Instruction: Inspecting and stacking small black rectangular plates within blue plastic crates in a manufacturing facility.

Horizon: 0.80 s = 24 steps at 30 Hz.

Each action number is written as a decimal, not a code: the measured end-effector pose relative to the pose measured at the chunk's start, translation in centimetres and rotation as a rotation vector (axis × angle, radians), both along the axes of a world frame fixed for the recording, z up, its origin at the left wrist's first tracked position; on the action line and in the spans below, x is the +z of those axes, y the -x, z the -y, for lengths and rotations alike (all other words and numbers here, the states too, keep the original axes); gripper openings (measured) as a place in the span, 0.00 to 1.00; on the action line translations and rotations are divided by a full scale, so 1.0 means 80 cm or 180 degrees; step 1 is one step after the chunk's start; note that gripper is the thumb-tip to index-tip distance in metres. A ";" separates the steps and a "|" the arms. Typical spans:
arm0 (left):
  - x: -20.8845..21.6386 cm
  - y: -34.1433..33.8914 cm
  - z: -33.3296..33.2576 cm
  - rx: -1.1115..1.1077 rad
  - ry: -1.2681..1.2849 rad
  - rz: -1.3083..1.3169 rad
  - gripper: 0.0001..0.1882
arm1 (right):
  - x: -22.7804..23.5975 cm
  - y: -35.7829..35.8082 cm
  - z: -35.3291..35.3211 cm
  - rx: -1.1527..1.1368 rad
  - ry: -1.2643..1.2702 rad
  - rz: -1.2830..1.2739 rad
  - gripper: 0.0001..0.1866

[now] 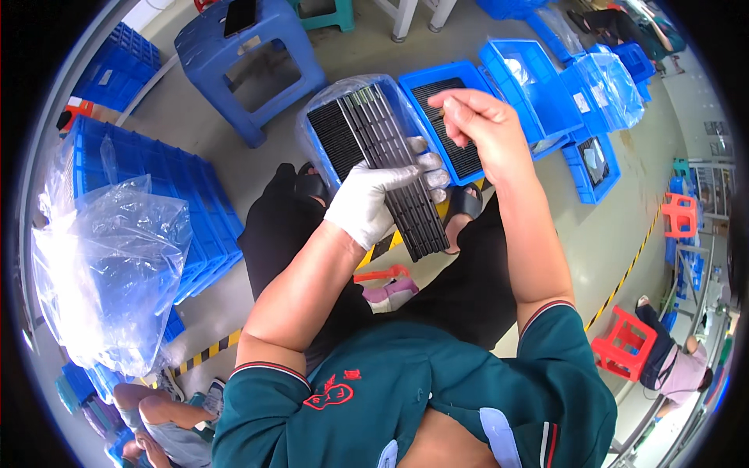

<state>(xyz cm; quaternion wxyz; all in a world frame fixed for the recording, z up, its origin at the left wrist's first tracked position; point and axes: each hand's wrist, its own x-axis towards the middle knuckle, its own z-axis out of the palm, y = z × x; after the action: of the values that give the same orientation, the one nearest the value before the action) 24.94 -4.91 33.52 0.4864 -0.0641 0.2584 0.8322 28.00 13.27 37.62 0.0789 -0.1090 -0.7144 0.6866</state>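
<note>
My left hand (363, 204), in a white glove, wraps round a bundle of long, thin dark strips (394, 168) with evenly spaced joints. The bundle slants above a blue bin (314, 97) lined with clear plastic, where more dark strips (331, 139) lie in rows. Bare, my right hand (490, 129) is raised over a second blue bin (437, 72), its fingers curled in and thumb against the index finger. Whether anything is pinched there I cannot make out. Dark strips (462, 160) also fill that second bin, partly hidden below the hand.
At left, blue crates (207, 207) are stacked beside clear plastic sheeting (117, 265). A blue stool (257, 58) carries a phone (240, 15). More blue bins (546, 109) stand at far right. A red stool (624, 343) is near a seated person; another person sits lower left.
</note>
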 end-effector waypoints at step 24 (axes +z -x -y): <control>0.001 0.003 0.003 0.0187 0.0392 -0.0028 0.13 | -0.013 -0.001 0.040 0.0011 -0.2641 -0.1421 0.06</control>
<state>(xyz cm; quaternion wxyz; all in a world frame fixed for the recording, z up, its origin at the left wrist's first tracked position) 24.70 -5.14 33.58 0.4557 -0.0977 0.3092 0.8290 28.05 10.05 36.60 0.2664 0.0832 -0.8943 0.3498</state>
